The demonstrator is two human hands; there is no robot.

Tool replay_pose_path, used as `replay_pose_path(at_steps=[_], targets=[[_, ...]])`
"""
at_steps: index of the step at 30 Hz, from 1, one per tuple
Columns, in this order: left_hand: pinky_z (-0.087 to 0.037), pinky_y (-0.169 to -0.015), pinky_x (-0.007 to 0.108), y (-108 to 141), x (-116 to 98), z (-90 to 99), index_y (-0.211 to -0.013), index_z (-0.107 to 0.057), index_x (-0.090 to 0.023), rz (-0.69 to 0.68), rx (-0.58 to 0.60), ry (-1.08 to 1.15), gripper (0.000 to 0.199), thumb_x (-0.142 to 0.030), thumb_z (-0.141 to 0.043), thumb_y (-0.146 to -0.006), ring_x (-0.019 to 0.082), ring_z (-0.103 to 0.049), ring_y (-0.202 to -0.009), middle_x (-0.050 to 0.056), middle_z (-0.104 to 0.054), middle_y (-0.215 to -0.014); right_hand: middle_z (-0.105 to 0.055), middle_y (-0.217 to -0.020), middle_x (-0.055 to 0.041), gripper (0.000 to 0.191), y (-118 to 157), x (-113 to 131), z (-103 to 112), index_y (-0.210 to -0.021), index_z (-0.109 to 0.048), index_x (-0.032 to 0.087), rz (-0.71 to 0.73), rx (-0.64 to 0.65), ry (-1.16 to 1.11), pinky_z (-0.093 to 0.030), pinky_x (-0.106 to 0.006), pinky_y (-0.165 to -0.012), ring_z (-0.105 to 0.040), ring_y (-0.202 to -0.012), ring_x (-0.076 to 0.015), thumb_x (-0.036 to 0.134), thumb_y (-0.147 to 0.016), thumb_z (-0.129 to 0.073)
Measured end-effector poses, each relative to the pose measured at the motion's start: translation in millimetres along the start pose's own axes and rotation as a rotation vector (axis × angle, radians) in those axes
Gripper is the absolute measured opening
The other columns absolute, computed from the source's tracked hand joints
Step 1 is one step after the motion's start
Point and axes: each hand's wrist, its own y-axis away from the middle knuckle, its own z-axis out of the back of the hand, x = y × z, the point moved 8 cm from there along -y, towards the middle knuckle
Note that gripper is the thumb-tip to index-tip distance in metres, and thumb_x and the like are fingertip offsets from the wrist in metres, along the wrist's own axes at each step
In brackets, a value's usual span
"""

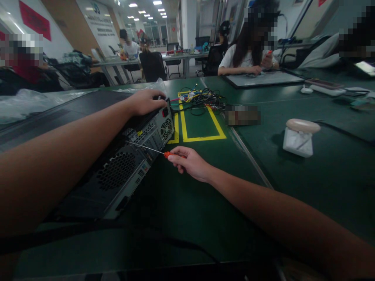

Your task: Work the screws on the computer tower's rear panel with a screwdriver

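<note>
At left we see plastic film (20, 103), then the case (137, 160), lying on the green surface (249, 156). The left hand (148, 102) rests on its far corner, not closed. The vent (117, 171) and the fan (166, 129) are still in place, so we judge the work is not far along; whether any screw is loose, we cannot tell. The right hand (187, 162) grips the screwdriver (166, 154), its tip at the back. To the right are cables (202, 98), yellow tape (205, 138) and a white box (299, 142). Farther, the room has chairs (152, 66) and seated people (240, 58).
</note>
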Motion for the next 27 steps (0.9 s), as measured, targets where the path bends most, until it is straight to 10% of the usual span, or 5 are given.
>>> replay_pose_path(at_steps=[16, 27], targets=[[-0.047, -0.117, 0.047, 0.3, 1.4, -0.7, -0.149, -0.072, -0.024, 0.009, -0.013, -0.005, 0.069, -0.059, -0.055, -0.092, 0.04, -0.064, -0.136, 0.011, -0.072, -0.147, -0.055, -0.07, 0.005, 0.031, 4.4, 3.6, -3.3, -0.093, -0.075, 0.016, -0.051, 0.037, 0.021, -0.031, -0.021, -0.05, -0.043, -0.056, -0.0068, 0.047, -0.098, -0.079], [-0.048, -0.116, 0.043, 0.6, -0.7, -0.6, -0.152, -0.07, -0.023, 0.008, 0.014, -0.013, 0.073, -0.06, -0.053, -0.092, 0.037, -0.064, -0.134, 0.01, -0.072, -0.147, -0.065, -0.091, 0.004, 0.042, 5.3, 8.2, -4.2, -0.096, -0.06, 0.022, 0.015, 0.038, -0.009, -0.039, -0.019, -0.049, -0.045, -0.06, -0.0058, 0.035, -0.077, -0.095]])
